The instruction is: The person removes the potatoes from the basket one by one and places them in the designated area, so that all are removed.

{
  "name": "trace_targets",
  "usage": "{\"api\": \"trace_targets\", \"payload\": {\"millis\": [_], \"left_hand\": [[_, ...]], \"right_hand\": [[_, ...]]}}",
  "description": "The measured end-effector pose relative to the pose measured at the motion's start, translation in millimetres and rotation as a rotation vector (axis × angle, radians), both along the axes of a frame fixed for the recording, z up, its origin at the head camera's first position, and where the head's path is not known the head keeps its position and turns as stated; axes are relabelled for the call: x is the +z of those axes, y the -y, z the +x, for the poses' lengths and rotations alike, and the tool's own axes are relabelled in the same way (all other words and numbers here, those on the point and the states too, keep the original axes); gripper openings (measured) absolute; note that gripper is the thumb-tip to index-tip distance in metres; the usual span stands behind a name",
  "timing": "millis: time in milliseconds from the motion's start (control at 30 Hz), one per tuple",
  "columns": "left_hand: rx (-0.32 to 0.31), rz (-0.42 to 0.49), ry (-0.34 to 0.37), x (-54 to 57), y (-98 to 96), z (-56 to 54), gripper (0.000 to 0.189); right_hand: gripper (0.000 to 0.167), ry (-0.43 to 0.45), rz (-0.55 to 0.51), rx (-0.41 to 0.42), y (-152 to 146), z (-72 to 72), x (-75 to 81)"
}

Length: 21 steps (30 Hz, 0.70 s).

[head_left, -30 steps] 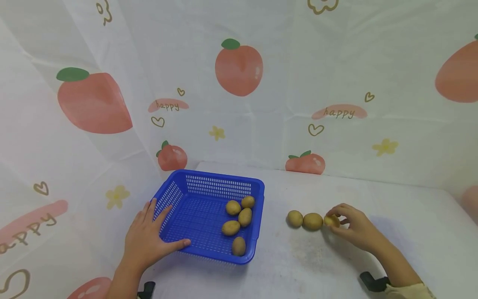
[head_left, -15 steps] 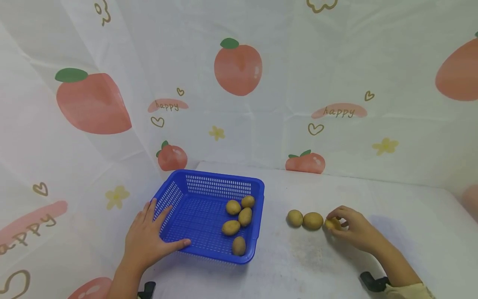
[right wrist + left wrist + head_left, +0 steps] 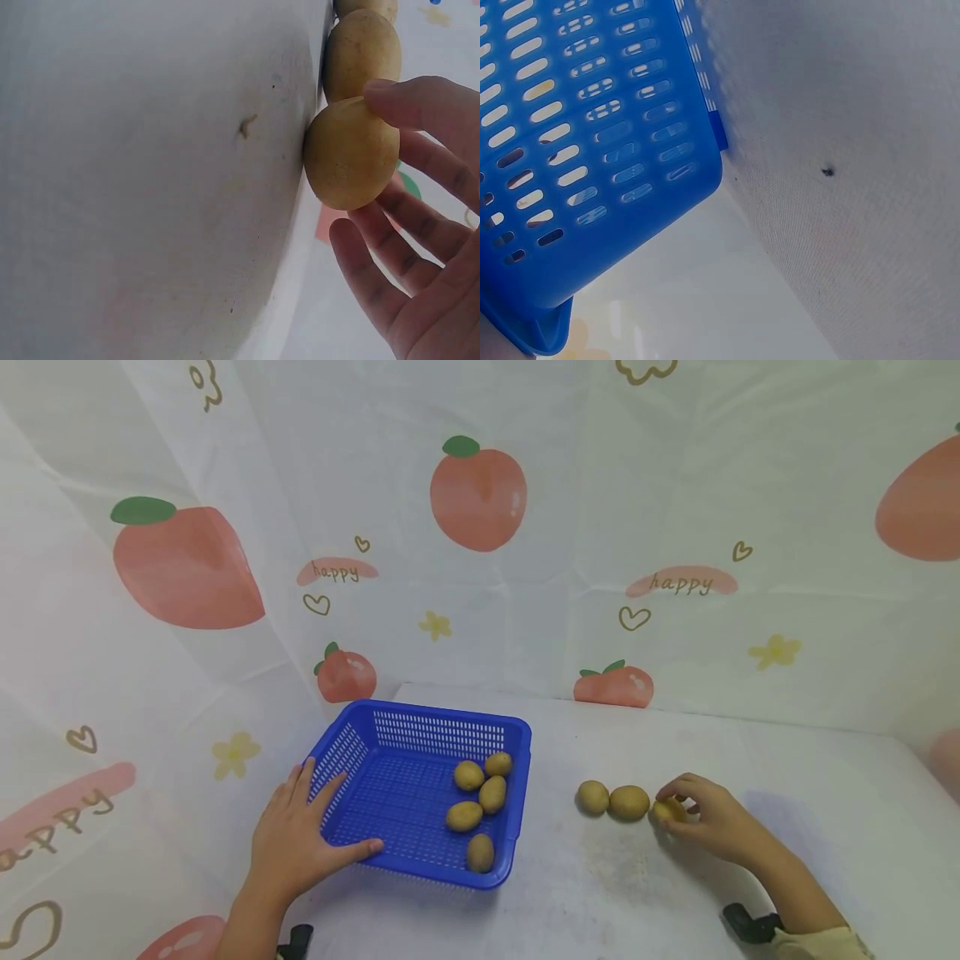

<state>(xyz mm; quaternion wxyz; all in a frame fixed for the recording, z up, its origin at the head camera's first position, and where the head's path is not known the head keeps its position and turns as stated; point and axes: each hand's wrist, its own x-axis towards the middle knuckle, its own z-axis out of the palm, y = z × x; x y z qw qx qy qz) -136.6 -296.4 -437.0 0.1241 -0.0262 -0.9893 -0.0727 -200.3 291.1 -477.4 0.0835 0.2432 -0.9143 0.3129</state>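
Note:
In the head view, my left hand (image 3: 288, 847) rests spread on the near left corner of a blue plastic basket (image 3: 517, 739); its thumb lies along the front rim. Several potatoes, among them an oval potato (image 3: 464, 817), sit in the basket's right half. Out on the table, my right hand (image 3: 716, 818) holds a potato (image 3: 349, 154) between thumb and fingers. That potato ends a short row, beside a middle potato (image 3: 628, 803) and a left potato (image 3: 592, 797). The left wrist view shows the basket's slotted wall (image 3: 615, 225), with little of the hand.
A white cloth covers the table (image 3: 570, 902). Behind and to the left hangs a white curtain (image 3: 555, 527) printed with peaches, hearts and flowers. Dark straps or mounts, such as the black piece (image 3: 750, 925), sit at both wrists.
My right hand and the potato in it have shifted slightly toward me and to the right. The left hand, the basket and the other potatoes have stayed in place.

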Motion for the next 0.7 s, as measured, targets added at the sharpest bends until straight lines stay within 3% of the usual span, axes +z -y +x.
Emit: {"api": "trace_targets", "payload": {"millis": [700], "left_hand": [[-0.002,0.01,0.002,2.1,-0.6,1.2,0.124]], "right_hand": [[0.023,-0.053,0.006,0.006,4.6,-0.4,6.5]]}}
